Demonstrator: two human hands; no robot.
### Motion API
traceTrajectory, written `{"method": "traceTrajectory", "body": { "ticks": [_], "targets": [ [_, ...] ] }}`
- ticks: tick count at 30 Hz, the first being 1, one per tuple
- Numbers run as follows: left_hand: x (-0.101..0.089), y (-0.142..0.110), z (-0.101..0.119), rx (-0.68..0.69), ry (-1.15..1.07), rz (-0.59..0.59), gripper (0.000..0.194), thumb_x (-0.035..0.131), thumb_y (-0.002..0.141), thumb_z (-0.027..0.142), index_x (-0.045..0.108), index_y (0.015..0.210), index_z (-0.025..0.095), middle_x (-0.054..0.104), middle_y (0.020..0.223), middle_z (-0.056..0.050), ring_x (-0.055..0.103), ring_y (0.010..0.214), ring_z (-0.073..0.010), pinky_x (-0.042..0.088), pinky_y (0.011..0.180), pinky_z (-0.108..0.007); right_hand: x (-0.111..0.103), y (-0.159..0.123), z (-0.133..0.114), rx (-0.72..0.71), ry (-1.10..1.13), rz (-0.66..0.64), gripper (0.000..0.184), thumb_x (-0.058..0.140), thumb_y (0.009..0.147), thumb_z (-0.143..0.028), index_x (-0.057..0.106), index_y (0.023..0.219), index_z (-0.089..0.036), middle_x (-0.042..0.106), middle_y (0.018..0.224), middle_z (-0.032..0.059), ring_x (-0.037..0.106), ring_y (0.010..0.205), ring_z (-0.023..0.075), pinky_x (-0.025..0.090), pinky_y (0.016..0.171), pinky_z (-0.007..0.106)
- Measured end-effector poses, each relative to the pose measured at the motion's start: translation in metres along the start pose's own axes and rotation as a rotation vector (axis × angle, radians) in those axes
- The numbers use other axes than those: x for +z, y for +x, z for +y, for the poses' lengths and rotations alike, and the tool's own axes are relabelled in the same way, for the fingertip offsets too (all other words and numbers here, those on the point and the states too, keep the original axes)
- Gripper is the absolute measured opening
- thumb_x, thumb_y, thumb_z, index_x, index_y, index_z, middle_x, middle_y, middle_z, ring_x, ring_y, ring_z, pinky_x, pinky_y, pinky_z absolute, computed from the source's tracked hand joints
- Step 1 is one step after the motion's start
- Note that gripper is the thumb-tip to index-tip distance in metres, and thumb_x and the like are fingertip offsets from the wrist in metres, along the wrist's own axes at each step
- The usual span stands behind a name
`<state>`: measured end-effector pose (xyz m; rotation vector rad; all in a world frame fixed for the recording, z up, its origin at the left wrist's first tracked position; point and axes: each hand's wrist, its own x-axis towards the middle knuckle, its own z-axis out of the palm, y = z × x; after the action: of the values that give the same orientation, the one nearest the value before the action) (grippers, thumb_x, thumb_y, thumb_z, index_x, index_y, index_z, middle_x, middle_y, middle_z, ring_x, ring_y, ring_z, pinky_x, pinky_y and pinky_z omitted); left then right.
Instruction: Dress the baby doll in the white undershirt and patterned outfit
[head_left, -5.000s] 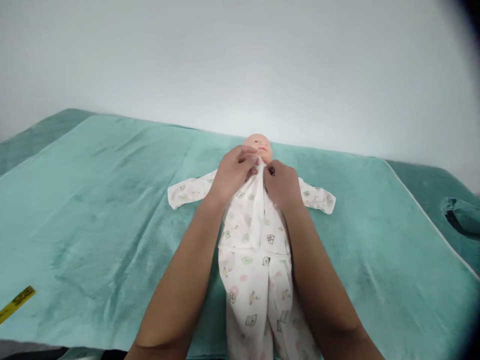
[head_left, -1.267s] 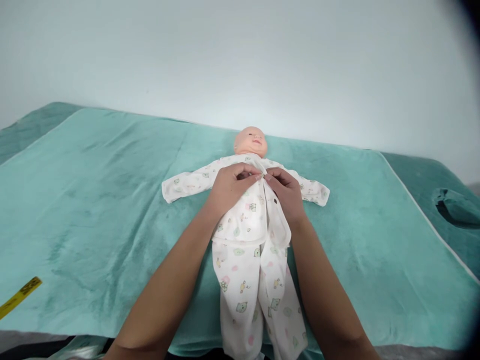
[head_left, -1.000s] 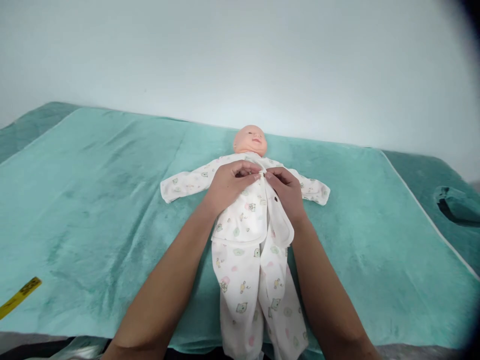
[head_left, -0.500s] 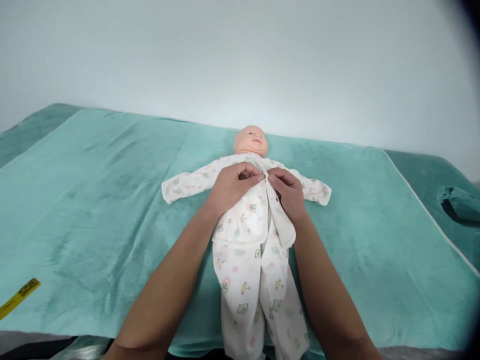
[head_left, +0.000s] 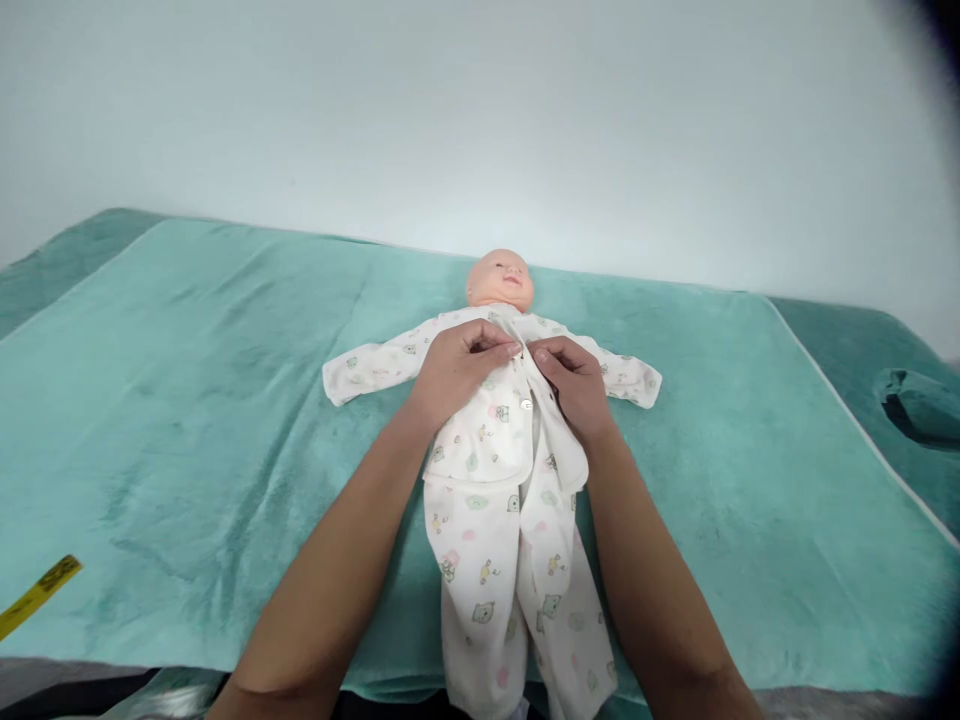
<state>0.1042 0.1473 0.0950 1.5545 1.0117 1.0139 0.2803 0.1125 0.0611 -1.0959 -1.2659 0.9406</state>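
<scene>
A baby doll (head_left: pixel 501 280) lies on its back with its head away from me and its arms spread. It wears a white patterned jacket (head_left: pixel 480 440) and matching trousers (head_left: pixel 480 570). The jacket's front hangs apart below the chest, and a button (head_left: pixel 526 405) shows on its edge. My left hand (head_left: pixel 469 365) pinches one front edge of the jacket near the upper chest. Opposite it, my right hand (head_left: pixel 570 375) pinches the other edge between thumb and fingers. The fingertips are close together and hide the fastening between them.
A green cloth (head_left: pixel 187 420) covers the padded table under the doll. A yellow strip with dark print (head_left: pixel 41 597) lies at the near left. An oval opening (head_left: pixel 922 408) is at the right end, and a pale wall (head_left: pixel 480 120) stands behind.
Both hands stay at the jacket's front. The fingertips have moved slightly apart, and the button below now shows more clearly.
</scene>
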Motion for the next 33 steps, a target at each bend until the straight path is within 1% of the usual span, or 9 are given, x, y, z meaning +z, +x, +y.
{"method": "traceTrajectory", "body": {
  "ticks": [3, 7, 10, 15, 19, 22, 24, 27, 33],
  "targets": [
    [0.001, 0.001, -0.002, 0.010, 0.047, 0.010, 0.027, 0.074, 0.079, 0.047, 0.070, 0.080, 0.020, 0.070, 0.080, -0.002, 0.060, 0.077, -0.0159, 0.047, 0.069, -0.029, 0.002, -0.001, 0.001, 0.014, -0.024, 0.004, 0.019, 0.071, 0.083, -0.042, 0.069, 0.088, -0.024, 0.064, 0.085, 0.0005, 0.055, 0.078, 0.0159, 0.047, 0.074, 0.031],
    [0.001, 0.001, -0.003, 0.020, 0.070, 0.007, 0.025, 0.073, 0.080, 0.044, 0.071, 0.080, 0.019, 0.071, 0.080, -0.002, 0.062, 0.077, -0.0163, 0.047, 0.070, -0.029, 0.005, -0.002, 0.001, 0.018, -0.044, -0.004, 0.021, 0.073, 0.080, -0.039, 0.063, 0.092, -0.026, 0.055, 0.079, -0.0018, 0.048, 0.068, 0.0133, 0.042, 0.064, 0.028],
    [0.000, -0.001, -0.002, 0.029, 0.084, -0.025, 0.023, 0.070, 0.083, 0.042, 0.070, 0.079, 0.019, 0.070, 0.080, -0.002, 0.061, 0.076, -0.0153, 0.046, 0.069, -0.028, 0.005, -0.002, 0.000, 0.014, -0.048, -0.012, 0.021, 0.073, 0.080, -0.036, 0.062, 0.094, -0.027, 0.051, 0.077, -0.0030, 0.044, 0.064, 0.0127, 0.040, 0.062, 0.028],
    [-0.002, -0.004, 0.002, 0.062, 0.141, -0.072, 0.028, 0.067, 0.084, 0.047, 0.071, 0.082, 0.019, 0.069, 0.081, -0.002, 0.058, 0.073, -0.0144, 0.043, 0.065, -0.027, 0.006, -0.002, -0.003, -0.037, -0.063, -0.012, 0.018, 0.073, 0.080, -0.033, 0.061, 0.093, -0.026, 0.050, 0.079, -0.0032, 0.041, 0.063, 0.0116, 0.037, 0.060, 0.028],
    [-0.001, -0.004, 0.003, 0.050, 0.150, -0.052, 0.018, 0.065, 0.084, 0.036, 0.068, 0.080, 0.019, 0.067, 0.078, -0.001, 0.057, 0.071, -0.0136, 0.043, 0.064, -0.027, 0.008, -0.002, -0.008, -0.029, -0.135, -0.034, 0.020, 0.073, 0.079, -0.030, 0.060, 0.094, -0.026, 0.048, 0.076, -0.0041, 0.039, 0.062, 0.0112, 0.034, 0.059, 0.027],
    [0.000, -0.003, 0.002, 0.050, 0.154, -0.025, 0.007, 0.064, 0.081, 0.026, 0.067, 0.082, 0.020, 0.066, 0.078, 0.001, 0.057, 0.072, -0.0127, 0.043, 0.066, -0.026, 0.008, -0.004, -0.011, -0.003, -0.162, -0.056, 0.020, 0.071, 0.080, -0.027, 0.059, 0.097, -0.026, 0.042, 0.069, -0.0063, 0.037, 0.060, 0.0109, 0.032, 0.058, 0.027],
    [0.000, -0.003, 0.001, 0.043, 0.116, -0.014, 0.009, 0.065, 0.078, 0.022, 0.066, 0.087, 0.020, 0.065, 0.079, 0.001, 0.058, 0.074, -0.0126, 0.044, 0.069, -0.026, 0.008, -0.004, -0.013, 0.016, -0.162, -0.067, 0.022, 0.072, 0.080, -0.027, 0.060, 0.098, -0.026, 0.038, 0.066, -0.0074, 0.036, 0.059, 0.0106, 0.032, 0.058, 0.026],
    [-0.001, -0.002, -0.001, 0.015, 0.002, -0.022, 0.016, 0.067, 0.075, 0.021, 0.064, 0.092, 0.020, 0.064, 0.081, 0.001, 0.058, 0.077, -0.0124, 0.044, 0.071, -0.025, 0.007, -0.004, -0.012, 0.041, -0.134, -0.085, 0.024, 0.073, 0.080, -0.029, 0.060, 0.101, -0.026, 0.037, 0.065, -0.0079, 0.035, 0.057, 0.0100, 0.030, 0.056, 0.026],
    [-0.007, 0.000, -0.004, -0.002, -0.234, -0.069, 0.018, 0.072, 0.073, 0.021, 0.062, 0.088, 0.019, 0.062, 0.081, 0.001, 0.055, 0.074, -0.0103, 0.042, 0.069, -0.023, 0.006, -0.002, -0.007, 0.074, -0.094, -0.065, 0.025, 0.075, 0.080, -0.032, 0.062, 0.100, -0.025, 0.039, 0.065, -0.0071, 0.036, 0.059, 0.0102, 0.030, 0.057, 0.025]
  ]
}}
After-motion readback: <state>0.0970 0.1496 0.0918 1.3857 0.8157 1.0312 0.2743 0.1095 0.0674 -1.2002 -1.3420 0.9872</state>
